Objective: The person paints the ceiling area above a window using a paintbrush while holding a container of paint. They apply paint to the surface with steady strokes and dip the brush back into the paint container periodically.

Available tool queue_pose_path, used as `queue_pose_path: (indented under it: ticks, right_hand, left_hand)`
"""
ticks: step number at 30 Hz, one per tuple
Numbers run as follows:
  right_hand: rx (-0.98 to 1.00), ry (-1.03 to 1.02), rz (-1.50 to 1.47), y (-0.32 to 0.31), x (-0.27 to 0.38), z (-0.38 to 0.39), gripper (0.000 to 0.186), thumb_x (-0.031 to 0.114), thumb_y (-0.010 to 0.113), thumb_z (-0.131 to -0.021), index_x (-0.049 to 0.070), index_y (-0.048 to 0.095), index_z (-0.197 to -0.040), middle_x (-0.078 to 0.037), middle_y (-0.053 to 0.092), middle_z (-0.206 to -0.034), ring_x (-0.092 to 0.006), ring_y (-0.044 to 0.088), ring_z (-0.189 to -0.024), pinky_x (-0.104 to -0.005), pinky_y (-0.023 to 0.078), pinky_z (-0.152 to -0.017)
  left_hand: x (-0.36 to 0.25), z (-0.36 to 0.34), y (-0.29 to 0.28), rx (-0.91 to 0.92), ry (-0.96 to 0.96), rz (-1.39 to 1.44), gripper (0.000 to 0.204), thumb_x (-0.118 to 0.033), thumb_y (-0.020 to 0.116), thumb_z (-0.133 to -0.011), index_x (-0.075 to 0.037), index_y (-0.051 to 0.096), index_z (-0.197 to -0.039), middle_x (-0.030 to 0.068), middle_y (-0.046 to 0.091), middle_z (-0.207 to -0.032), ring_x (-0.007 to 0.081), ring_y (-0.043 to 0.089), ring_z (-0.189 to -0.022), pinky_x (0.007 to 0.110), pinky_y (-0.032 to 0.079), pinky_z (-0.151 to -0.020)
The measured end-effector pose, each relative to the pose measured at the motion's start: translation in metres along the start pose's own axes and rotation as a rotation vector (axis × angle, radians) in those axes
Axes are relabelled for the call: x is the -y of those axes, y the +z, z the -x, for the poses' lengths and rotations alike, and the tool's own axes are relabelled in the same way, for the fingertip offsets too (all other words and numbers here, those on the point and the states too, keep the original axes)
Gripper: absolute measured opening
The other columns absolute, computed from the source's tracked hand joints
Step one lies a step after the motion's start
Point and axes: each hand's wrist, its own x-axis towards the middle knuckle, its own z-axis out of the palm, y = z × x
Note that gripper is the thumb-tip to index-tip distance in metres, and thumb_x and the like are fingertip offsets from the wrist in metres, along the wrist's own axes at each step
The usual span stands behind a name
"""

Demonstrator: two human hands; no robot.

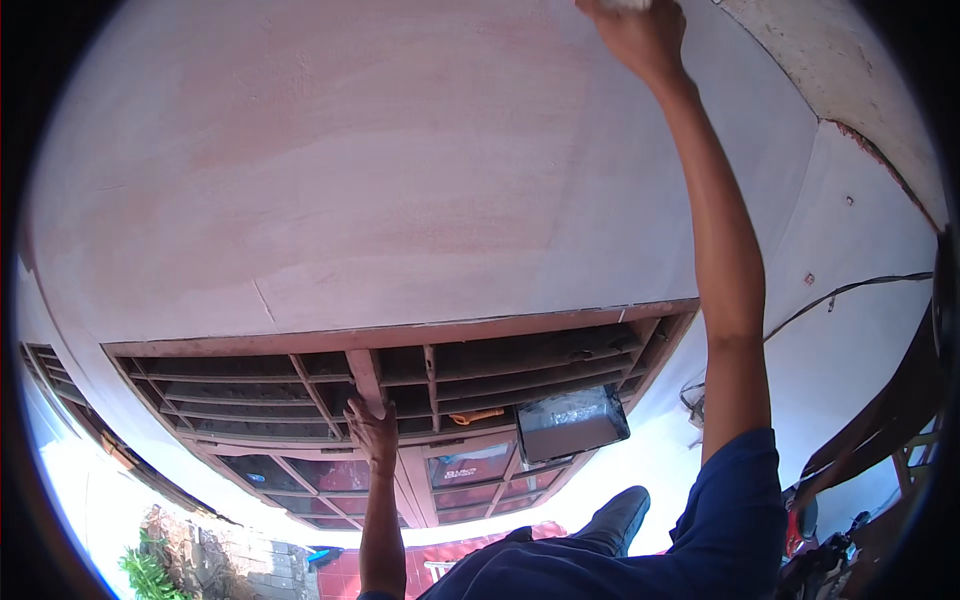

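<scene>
My left hand (372, 438) grips a pinkish wooden post (366, 378) in the slatted vent above the window, its fingers bent round the wood. Raised high, my right hand (645, 38) is closed at the upper edge of the view, close to the wall (370, 180). A whitish thing (632, 4) shows in its grasp, mostly cut off by the edge, so its kind cannot be made out. The wall has uneven pink and pale patches. A black paint tray (572, 425) with pale smears on its inner side sits against the right part of the vent.
An orange-handled item (477, 416) lies by the slats left of the tray. Below are glazed window panes (468, 468) and red floor tiles (345, 575). Cables (850, 290) run along the right wall. A motorbike (825, 555) stands at lower right, a plant (150, 570) at lower left.
</scene>
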Motion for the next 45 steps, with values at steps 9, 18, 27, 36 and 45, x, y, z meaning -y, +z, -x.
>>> queue_pose_path:
  ticks: [9,18,27,36,45]
  right_hand:
    - [0.322,0.181,-0.246,-0.038,0.138,0.197,0.044,0.004,0.074,-0.062,0.015,0.068,-0.104,-0.005,0.068,-0.093,-0.0210,0.066,-0.082,-0.0317,0.055,-0.070]
    - [0.350,0.207,-0.254,-0.051,0.064,0.191,0.027,0.032,0.069,-0.084,0.008,0.069,-0.095,-0.004,0.069,-0.083,-0.0099,0.065,-0.075,-0.0254,0.050,-0.063]
    - [0.575,0.549,-0.718,-0.092,0.169,0.344,0.019,0.013,0.072,-0.080,0.009,0.067,-0.098,-0.005,0.070,-0.091,-0.0153,0.068,-0.079,-0.0258,0.055,-0.069]
    - [1.147,0.952,-0.632,-0.125,0.187,0.547,0.029,0.024,0.077,-0.072,0.011,0.070,-0.096,-0.009,0.069,-0.091,-0.0231,0.067,-0.080,-0.0322,0.053,-0.074]
    - [1.405,0.927,-0.494,-0.116,0.192,0.610,0.043,0.039,0.071,-0.073,0.003,0.068,-0.096,-0.017,0.068,-0.090,-0.0286,0.067,-0.082,-0.0381,0.053,-0.071]
  left_hand:
    - [0.006,-0.001,0.015,-0.123,0.106,0.015,0.068,-0.031,0.075,-0.070,0.003,0.040,-0.116,0.0290,0.050,-0.102,0.0481,0.050,-0.096,0.055,0.041,-0.080]
    - [-0.019,-0.002,0.018,-0.148,0.175,-0.040,0.063,-0.034,0.077,-0.068,-0.001,0.042,-0.109,0.0239,0.054,-0.098,0.0445,0.051,-0.095,0.052,0.041,-0.079]
    - [0.018,-0.008,0.012,-0.174,0.242,-0.097,0.072,-0.047,0.078,-0.066,-0.002,0.047,-0.112,0.0205,0.057,-0.103,0.0396,0.055,-0.099,0.050,0.042,-0.083]
    - [0.009,-0.011,0.013,-0.139,0.191,-0.121,0.073,-0.048,0.079,-0.064,-0.002,0.047,-0.112,0.0205,0.057,-0.102,0.0392,0.056,-0.098,0.050,0.043,-0.082]
    - [0.015,-0.013,0.017,-0.173,0.212,-0.135,0.067,-0.045,0.081,-0.063,-0.002,0.050,-0.104,0.0145,0.059,-0.093,0.0329,0.058,-0.091,0.046,0.044,-0.079]
